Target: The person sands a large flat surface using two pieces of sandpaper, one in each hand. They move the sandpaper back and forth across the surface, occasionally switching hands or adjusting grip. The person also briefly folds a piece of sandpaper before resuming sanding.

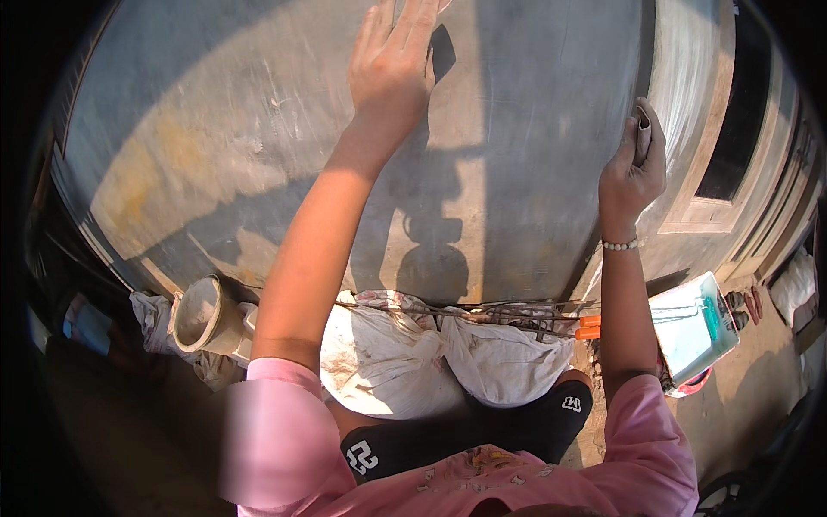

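My left hand (392, 73) is raised against the grey plastered wall (534, 121), its fingers stretched upward and partly cut off by the upper edge. It appears to hold nothing, and its shadow falls on the wall just to the right. Farther right, my right hand (633, 185) has its fingers wrapped round a small folded grey sheet (643, 138) that looks like sandpaper. That hand is near the wall's right end, beside a pale, whitish upright strip (676, 60). Whether the sheet touches the wall I cannot tell.
Stuffed white sacks (379, 366) lie along the wall's foot, before my knees. A dusty bucket (196, 314) stands at left. By my right forearm are orange-handled tools (588, 327) and a pale-blue container (689, 332). A wooden-framed opening (736, 112) is at far right.
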`<state>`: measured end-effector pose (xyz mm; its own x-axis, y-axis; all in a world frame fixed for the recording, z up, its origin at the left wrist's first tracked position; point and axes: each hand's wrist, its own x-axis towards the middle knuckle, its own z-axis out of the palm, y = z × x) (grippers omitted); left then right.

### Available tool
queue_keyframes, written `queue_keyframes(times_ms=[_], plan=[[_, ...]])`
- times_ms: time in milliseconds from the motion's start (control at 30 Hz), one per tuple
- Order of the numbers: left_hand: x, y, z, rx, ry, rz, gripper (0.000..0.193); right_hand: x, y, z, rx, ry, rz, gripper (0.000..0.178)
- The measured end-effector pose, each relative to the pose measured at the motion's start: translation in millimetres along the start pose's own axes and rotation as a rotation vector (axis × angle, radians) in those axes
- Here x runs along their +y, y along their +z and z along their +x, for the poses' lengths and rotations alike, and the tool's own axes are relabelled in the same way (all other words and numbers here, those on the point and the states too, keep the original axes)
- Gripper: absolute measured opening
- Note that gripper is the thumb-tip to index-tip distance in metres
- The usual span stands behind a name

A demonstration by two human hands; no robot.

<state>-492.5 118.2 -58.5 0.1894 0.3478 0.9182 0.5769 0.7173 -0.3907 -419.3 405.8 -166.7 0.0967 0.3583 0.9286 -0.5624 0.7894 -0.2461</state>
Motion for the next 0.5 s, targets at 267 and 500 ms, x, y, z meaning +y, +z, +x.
queue_keyframes(times_ms=[267, 500], plan=[[-24.1, 74.0, 25.5, 0.057, 0.106, 0.034, 0.060, 67.9, 88.3, 80.3, 0.087, -0.368, -0.277, 0.042], [-23.0, 89.4, 5.8, 0.048, 0.006, 0.110, 0.065, 52.2, 122.0, 16.4, -0.096, -0.257, -0.466, 0.063]])
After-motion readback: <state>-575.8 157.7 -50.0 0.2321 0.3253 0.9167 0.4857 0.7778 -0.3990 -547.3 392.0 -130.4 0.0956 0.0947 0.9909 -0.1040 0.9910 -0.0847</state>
